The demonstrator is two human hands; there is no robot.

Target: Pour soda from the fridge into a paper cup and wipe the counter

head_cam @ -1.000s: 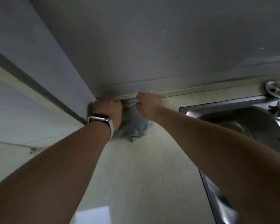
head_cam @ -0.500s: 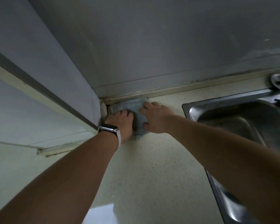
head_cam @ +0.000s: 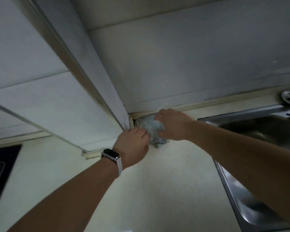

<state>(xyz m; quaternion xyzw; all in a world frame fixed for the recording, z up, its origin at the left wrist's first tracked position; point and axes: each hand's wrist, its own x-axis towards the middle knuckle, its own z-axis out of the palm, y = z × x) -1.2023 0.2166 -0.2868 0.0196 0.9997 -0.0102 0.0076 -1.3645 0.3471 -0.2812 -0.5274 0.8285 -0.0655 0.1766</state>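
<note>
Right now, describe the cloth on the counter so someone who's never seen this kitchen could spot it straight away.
Start at the stainless steel sink on the right, then follow the pale speckled counter left to the corner where the walls meet. There, bunched between the left hand and right hand, lies the crumpled pale blue-grey cloth, the only soft, fuzzy thing among hard, smooth surfaces.

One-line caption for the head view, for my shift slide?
Both hands, left hand and right hand, bunch a blue cloth in the counter corner beside the steel sink.
</note>
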